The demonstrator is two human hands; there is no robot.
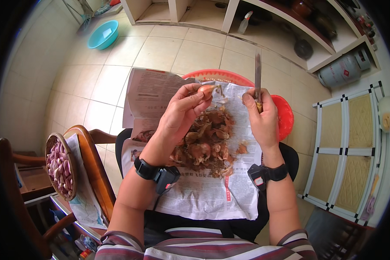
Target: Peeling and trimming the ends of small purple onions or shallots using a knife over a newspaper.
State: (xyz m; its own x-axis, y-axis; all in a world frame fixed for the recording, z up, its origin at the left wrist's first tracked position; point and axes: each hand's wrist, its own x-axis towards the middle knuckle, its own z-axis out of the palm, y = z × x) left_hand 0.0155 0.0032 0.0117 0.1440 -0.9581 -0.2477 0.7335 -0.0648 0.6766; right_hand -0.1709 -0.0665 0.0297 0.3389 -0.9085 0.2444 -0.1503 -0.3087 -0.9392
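Note:
Between its thumb and fingers, my left hand (pixel 187 105) holds a shallot (pixel 206 91) with a dry stem that points right. My right hand (pixel 262 113) grips a knife (pixel 258 76) by its handle, the blade pointing away from me, apart from the shallot. Below both hands, a heap of dry brown skins (pixel 211 139) lies on newspaper sheets (pixel 201 198) spread over my lap. The paper's far part rests against a pink-red plastic basket (pixel 224 73). Partly hidden behind my right hand is a red plastic bowl (pixel 284 117).
A wicker basket of purple-skinned garlic cloves (pixel 60 162) stands on newspaper on a wooden chair (pixel 92 162) at left. A turquoise basin (pixel 103 35) is on the tiled floor, far left. Shelves hold a spray bottle (pixel 245 22) and gas cylinder (pixel 343 70); a panelled cabinet (pixel 343 152) stands right.

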